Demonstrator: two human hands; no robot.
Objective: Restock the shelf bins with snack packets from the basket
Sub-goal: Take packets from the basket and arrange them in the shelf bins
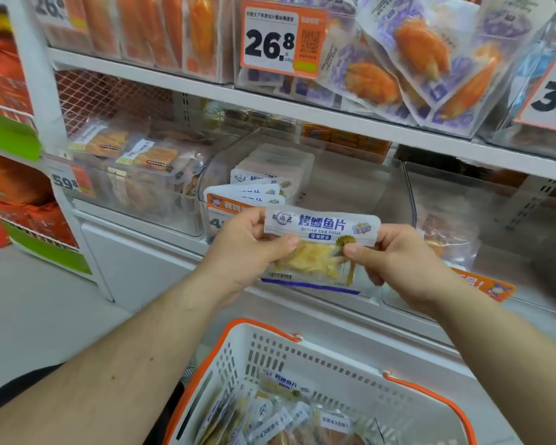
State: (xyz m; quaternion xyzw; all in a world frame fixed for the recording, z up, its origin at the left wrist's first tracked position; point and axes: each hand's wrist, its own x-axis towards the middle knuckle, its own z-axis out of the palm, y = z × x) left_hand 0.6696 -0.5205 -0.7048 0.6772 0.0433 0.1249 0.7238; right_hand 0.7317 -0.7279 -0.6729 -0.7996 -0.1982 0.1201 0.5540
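The left hand (244,252) reaches forward, its fingers (283,244) pinching the left edge of a cod packet (321,248); the right hand (402,261) pinches the right edge the same way. The white-and-blue packet, with yellow fillet showing, hangs level before the clear shelf bin (392,200), whose right half stands open. Below, the white basket (302,358) holds more packets.

Left hand (243,248) and right hand (395,261) hold snack packet (321,239) above basket (302,358).
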